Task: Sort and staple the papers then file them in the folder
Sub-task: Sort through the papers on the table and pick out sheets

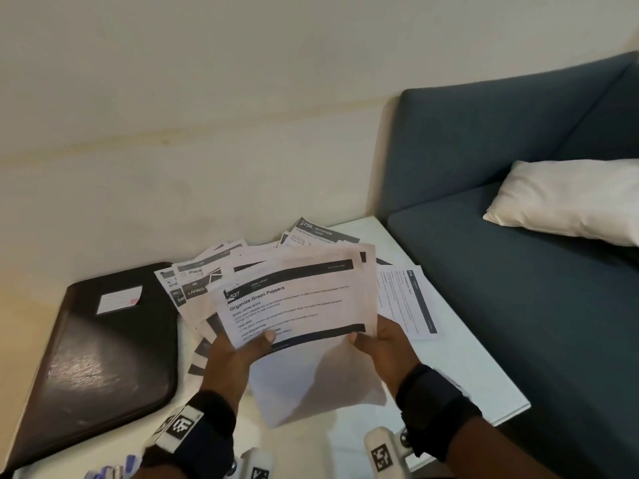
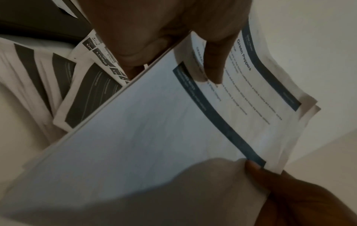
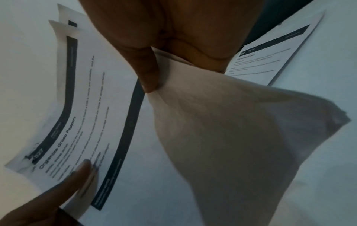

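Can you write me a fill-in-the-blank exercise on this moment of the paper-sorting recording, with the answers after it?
1. The top sheet held up in both hands is headed "Organize Green ____".
2. The dark folder lies closed on the table, on the person's ____ side.
3. The left hand and the right hand each pinch the sheet with the ____ on its printed face.
4. On the blue sofa lies a white ____.

Missing words: Peppers; left; thumb; pillow
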Demonstrator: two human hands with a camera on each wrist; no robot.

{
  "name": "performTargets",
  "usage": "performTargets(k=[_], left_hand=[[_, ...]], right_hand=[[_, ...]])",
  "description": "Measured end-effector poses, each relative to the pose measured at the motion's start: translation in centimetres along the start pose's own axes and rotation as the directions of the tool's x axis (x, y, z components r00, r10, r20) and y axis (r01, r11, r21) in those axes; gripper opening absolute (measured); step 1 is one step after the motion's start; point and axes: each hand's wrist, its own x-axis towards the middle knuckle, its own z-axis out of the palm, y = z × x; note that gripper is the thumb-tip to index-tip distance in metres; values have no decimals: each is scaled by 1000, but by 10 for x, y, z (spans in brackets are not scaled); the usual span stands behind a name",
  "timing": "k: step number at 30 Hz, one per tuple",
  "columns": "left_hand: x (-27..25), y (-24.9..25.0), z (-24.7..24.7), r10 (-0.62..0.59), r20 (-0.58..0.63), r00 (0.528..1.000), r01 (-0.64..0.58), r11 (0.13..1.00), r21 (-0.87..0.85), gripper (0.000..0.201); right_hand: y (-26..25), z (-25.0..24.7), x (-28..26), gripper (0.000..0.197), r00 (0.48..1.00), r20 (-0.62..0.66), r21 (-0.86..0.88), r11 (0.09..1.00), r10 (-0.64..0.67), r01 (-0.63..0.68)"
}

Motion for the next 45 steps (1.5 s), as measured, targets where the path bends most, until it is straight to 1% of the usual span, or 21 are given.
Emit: performTargets(k=[3, 6, 10, 12, 15, 16, 18, 21, 23, 26, 28, 29, 31, 32, 34, 36, 38, 40, 42, 44, 45], left_hand=[[-4, 13, 2, 8, -8, 1000, -8, 998, -58, 52], [-9, 24, 2, 30, -33, 999, -33, 994, -106, 46], [-15, 28, 4, 59, -9, 998, -60, 996, -71, 39], [-17, 24, 3, 62, 9, 998, -61, 997, -54, 39], [-21, 11, 1, 35, 77, 996, -37, 999, 31, 46], [-23, 6, 1, 18, 94, 995, -25, 997, 71, 48], [-25, -2, 0, -12, 91, 996, 2, 994, 110, 50], [-27, -9, 1, -11, 54, 998, 7, 996, 90, 44], [-27, -10, 1, 8, 40, 999, -10, 998, 57, 40], [-28, -12, 4, 37, 46, 998, -38, 999, 25, 35], [-28, -17, 5, 25, 80, 996, -28, 998, 47, 35], [-29, -23, 5, -1, 100, 995, -5, 998, 65, 35], [-31, -32, 5, -51, 106, 993, 37, 991, 126, 35], [-31, -34, 6, -63, 95, 993, 48, 988, 148, 36], [-31, -38, 8, -60, 62, 996, 49, 985, 166, 35], [-29, -37, 11, -53, 36, 998, 47, 988, 148, 33], [-27, -39, 13, -61, 55, 997, 53, 989, 141, 30], [-27, -44, 14, -108, 90, 990, 91, 980, 179, 26], [-29, -55, 13, -173, 102, 980, 146, 961, 234, 23], [-31, -63, 10, -215, 60, 975, 190, 941, 280, 15], [-30, -63, 10, -222, 35, 974, 204, 938, 280, 10]], right_hand=[[-6, -1, -2, 26, 1000, -5, 123, 992, 9, -8], [-9, 1, -3, 25, 1000, 19, 141, 990, -14, 11], [-7, -3, -7, 27, 997, 68, 155, 987, -45, 35], [-4, -5, -10, 26, 993, 96, 131, 990, -61, 48], [8, -6, -11, 45, 991, 128, 59, 998, -42, 34], [12, -5, -11, 45, 992, 120, 27, 999, -27, 24], [19, -2, -11, 36, 996, 89, -2, 1000, -18, 18], [20, 0, -13, 26, 999, 50, 10, 1000, -18, 17], [16, 0, -16, 25, 999, 40, 52, 998, -34, 32], [17, -6, -16, 28, 996, 36, 81, 994, -81, 78], [28, -11, -15, 28, 997, 45, 42, 997, -67, 65], [36, -13, -16, 27, 998, 49, -7, 999, -42, 43], [55, -14, -18, 27, 998, 58, -105, 994, 4, 3], [61, -13, -18, 28, 998, 59, -125, 992, 10, -3], [64, -11, -18, 28, 999, 32, -116, 993, -5, 9], [58, -11, -14, 23, 1000, 3, -85, 996, -23, 23], [56, -10, -10, 17, 1000, -6, -53, 999, -8, 8], [64, -12, -6, 14, 999, 18, -82, 996, 45, -43], [80, -14, -5, 11, 991, 72, -177, 979, 114, -100], [94, -16, -6, 11, 977, 115, -312, 941, 177, -133], [97, -17, -6, 14, 975, 110, -346, 927, 191, -143]])
